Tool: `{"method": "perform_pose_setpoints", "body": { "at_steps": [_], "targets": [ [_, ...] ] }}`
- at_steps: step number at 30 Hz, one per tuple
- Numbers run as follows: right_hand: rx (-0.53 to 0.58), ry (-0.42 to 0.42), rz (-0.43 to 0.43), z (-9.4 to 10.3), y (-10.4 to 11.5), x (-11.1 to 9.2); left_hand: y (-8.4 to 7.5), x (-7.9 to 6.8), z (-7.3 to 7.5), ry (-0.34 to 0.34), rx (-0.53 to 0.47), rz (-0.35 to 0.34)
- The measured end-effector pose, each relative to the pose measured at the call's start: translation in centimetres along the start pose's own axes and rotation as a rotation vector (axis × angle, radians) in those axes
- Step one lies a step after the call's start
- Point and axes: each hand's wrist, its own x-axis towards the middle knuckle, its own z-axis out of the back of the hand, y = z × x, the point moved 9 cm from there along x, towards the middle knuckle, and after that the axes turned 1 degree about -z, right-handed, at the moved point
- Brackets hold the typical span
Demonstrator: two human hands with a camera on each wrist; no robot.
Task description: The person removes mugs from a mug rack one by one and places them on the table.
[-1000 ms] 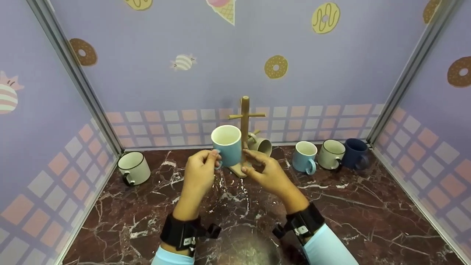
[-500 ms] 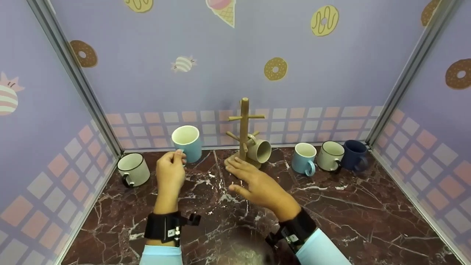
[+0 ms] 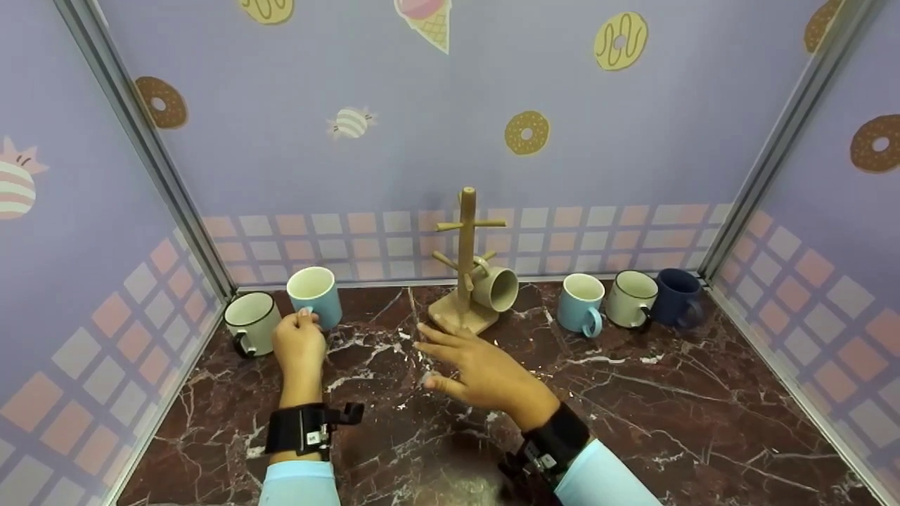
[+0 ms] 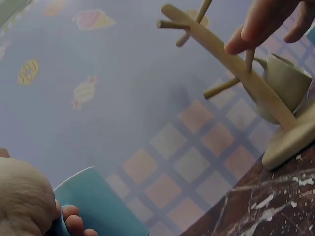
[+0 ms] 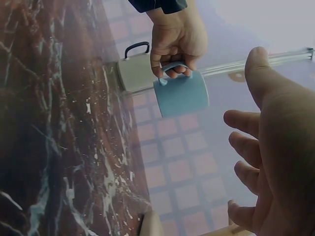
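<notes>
My left hand [image 3: 300, 343] grips the handle of a light-blue mug [image 3: 322, 302] at the left of the head view, beside a white mug with a black rim and handle [image 3: 254, 325]. In the right wrist view the fingers curl through the handle of that blue mug [image 5: 183, 96]. My right hand [image 3: 485, 369] is spread and holds nothing, in front of the wooden mug tree [image 3: 466, 246]. A beige mug [image 3: 498, 287] hangs tilted by its handle from a lower peg of the tree, also visible in the left wrist view.
At the right stand another light-blue mug [image 3: 581, 302], a white black-rimmed mug [image 3: 631, 299] and a dark-blue mug [image 3: 676, 295]. Patterned walls enclose the marbled tabletop [image 3: 689, 422] at the back and both sides.
The left hand has carried the blue mug leftward and down, from in front of the mug tree to beside the white mug. The right hand has drawn back from the tree toward me.
</notes>
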Motion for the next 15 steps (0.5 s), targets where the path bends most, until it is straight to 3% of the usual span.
{"method": "perform_pose_setpoints", "body": {
  "at_steps": [3, 6, 15],
  "targets": [
    [-0.001, 0.022, -0.008, -0.5, -0.1, 0.0, 3.8, 1.9, -0.7, -0.011, 0.048, 0.021],
    [0.008, 0.036, -0.024, -0.8, -0.2, 0.0, 5.5, 2.4, -0.9, -0.003, 0.062, 0.028],
    [0.035, 0.055, -0.021, -1.3, -0.1, 0.0, 6.3, 1.5, -0.2, 0.020, 0.057, 0.083]
  ]
}}
